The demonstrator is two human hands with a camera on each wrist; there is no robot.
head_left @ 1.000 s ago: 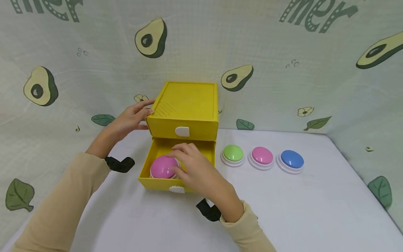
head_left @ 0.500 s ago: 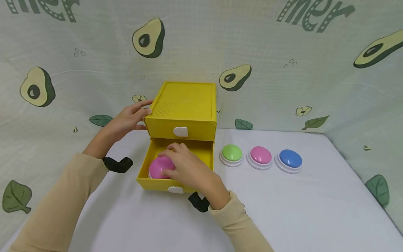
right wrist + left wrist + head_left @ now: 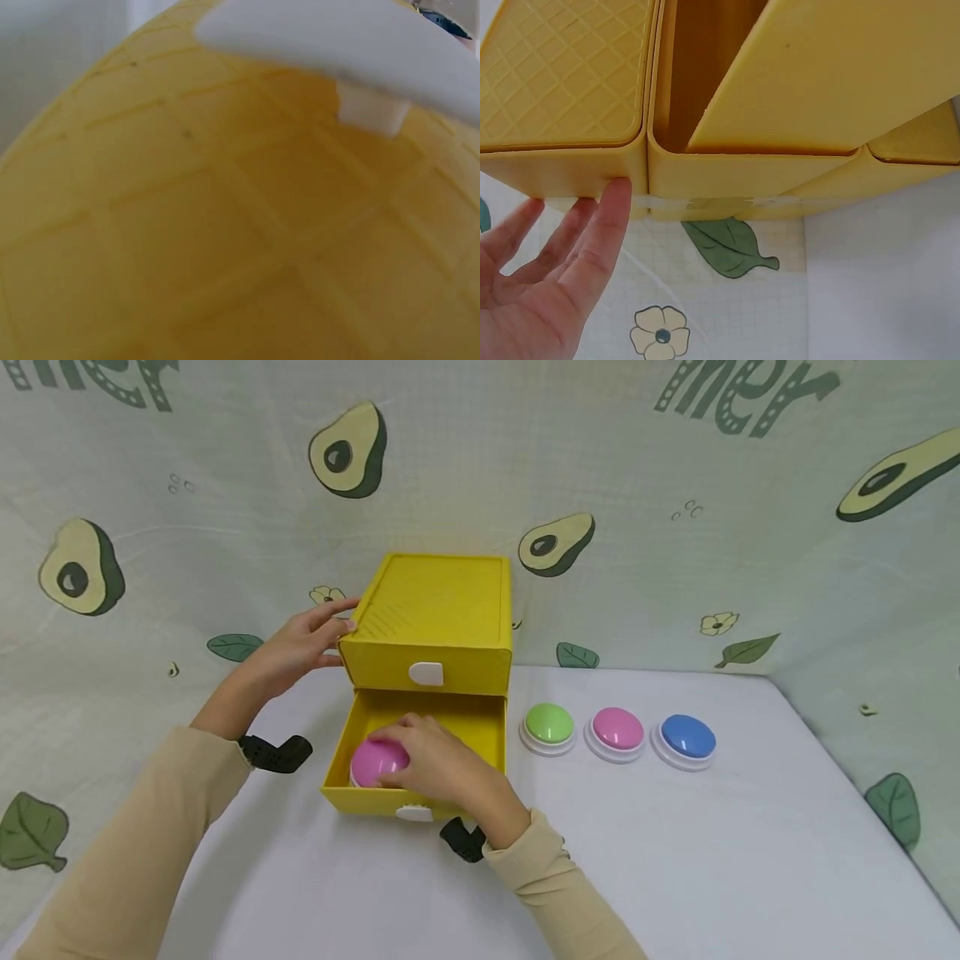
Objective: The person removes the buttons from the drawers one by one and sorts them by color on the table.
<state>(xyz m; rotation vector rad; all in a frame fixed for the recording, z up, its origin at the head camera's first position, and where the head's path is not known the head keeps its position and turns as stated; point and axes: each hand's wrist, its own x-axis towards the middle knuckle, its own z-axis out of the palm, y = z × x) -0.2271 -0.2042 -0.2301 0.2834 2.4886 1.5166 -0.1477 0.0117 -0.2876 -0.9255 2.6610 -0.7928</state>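
Observation:
A yellow two-drawer box (image 3: 431, 602) stands at the back of the white table. Its top drawer is closed and its bottom drawer (image 3: 360, 800) is pulled out toward me. A pink dome button (image 3: 369, 762) lies in the left of that drawer. My right hand (image 3: 431, 764) reaches over the drawer front and its fingers curl round the button's right side. My left hand (image 3: 300, 647) rests with straight fingers against the box's left wall; in the left wrist view its fingertips (image 3: 615, 199) touch the box's corner. The right wrist view shows only the drawer front (image 3: 225, 240) and its white handle (image 3: 337, 45), very close.
Three dome buttons stand in a row right of the box: green (image 3: 549, 724), pink (image 3: 617, 729) and blue (image 3: 687, 737). The white table (image 3: 712, 860) stretches to the front and right. An avocado-print cloth (image 3: 675, 527) closes off the back and sides.
My right hand has moved down and to the left, settling lower over the pink button in the open drawer. The left hand has stayed on the box.

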